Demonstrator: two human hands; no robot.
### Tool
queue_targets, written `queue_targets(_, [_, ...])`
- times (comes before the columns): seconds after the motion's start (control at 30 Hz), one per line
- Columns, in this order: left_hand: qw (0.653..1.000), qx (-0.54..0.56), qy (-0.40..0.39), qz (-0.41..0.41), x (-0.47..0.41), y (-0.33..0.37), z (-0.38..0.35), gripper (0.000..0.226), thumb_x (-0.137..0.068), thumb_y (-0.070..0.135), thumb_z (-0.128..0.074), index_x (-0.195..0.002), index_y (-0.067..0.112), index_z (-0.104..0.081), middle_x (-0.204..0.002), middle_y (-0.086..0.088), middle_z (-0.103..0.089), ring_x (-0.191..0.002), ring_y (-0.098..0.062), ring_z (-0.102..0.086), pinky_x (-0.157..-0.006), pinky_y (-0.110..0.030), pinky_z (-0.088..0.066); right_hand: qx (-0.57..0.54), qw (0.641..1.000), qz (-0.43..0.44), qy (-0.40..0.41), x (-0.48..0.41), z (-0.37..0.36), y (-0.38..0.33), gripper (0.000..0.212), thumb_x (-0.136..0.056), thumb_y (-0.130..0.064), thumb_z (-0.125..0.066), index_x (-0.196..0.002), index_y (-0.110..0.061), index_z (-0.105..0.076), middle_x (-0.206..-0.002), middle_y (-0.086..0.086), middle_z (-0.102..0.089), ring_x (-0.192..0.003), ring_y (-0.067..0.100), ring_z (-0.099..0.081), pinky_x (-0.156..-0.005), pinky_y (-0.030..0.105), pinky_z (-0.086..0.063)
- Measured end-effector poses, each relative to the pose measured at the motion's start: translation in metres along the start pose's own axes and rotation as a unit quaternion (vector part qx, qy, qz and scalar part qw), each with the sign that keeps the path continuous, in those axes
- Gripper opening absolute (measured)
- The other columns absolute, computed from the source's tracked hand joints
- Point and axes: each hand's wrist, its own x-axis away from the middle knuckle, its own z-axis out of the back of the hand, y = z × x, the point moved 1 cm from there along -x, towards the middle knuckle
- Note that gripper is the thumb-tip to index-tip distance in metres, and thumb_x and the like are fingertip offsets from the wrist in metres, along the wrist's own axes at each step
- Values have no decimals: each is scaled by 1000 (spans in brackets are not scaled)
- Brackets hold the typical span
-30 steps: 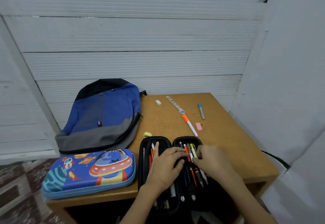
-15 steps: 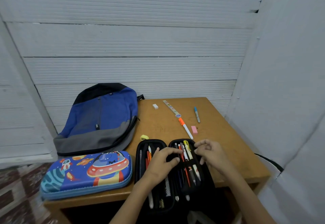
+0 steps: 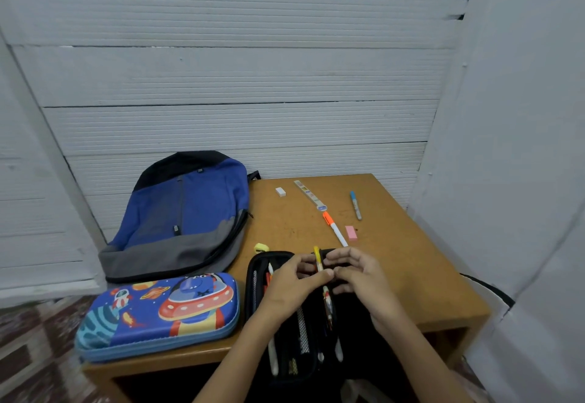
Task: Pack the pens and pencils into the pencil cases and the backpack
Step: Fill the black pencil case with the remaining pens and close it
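A black pencil case (image 3: 262, 263) lies open at the table's front edge with several pens strapped inside. My left hand (image 3: 291, 285) pinches a yellow pen (image 3: 317, 257), whose top end tilts up out of the case. Touching the left fingertips, my right hand (image 3: 364, 279) curls its fingers over the far rim of the case's right half. A blue cartoon pencil case (image 3: 158, 314) lies shut at front left, with the blue and grey backpack (image 3: 183, 212) behind it. On the table lie an orange-capped white marker (image 3: 334, 228) and a blue pen (image 3: 355, 204).
Behind the case on the wooden table (image 3: 411, 276) lie a pink eraser (image 3: 351, 232), a white eraser (image 3: 280, 192), a ruler (image 3: 308, 193) and a yellow sharpener (image 3: 261, 247). White walls close in behind and on the right. The floor drops off at the left.
Both hands have come together over the top of the black case. The yellow pen, lying flat in the right half before, now tilts up between the fingers.
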Motion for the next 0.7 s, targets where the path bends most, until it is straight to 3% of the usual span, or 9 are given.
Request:
queue_targets(0.1, [1000,15,2,9,0,-1,3,32,-83,31,-73,-113,28,-62,-107,2,-65,-98,-11,-62,-81,-19,-47,-16,1000,-5,-13,-2,2,3,26,-88,14,-49,-98,-3,-66,-97,13,-71,-67,17,-64,-58,30,-54])
queue_targets(0.33, [996,89,0,28,9,-5,8,28,-88,13,-63,-116,19,-62,-101,-4,-69,-95,-11,-64,-77,-14,-47,25,999,-36,9,-11,6,25,20,-90,7,-52,-92,-5,-67,-90,13,-70,-64,15,-62,-53,26,-53])
queue_targets(0.53, [994,103,-13,38,8,-7,11,25,-88,12,-62,-110,23,-64,-106,-9,-69,-97,-15,-65,-86,-22,-48,79,996,-35,-9,-26,0,27,14,-91,-1,-56,-89,-9,-67,-86,11,-66,-63,12,-62,-51,26,-52])
queue_targets(0.7, [991,119,-40,46,6,-6,13,28,-89,12,-61,-116,20,-63,-104,-8,-69,-99,-15,-66,-85,-19,-48,108,992,-1,59,-63,1,19,13,-91,-4,-58,-88,-11,-67,-89,12,-66,-64,13,-60,-48,24,-49])
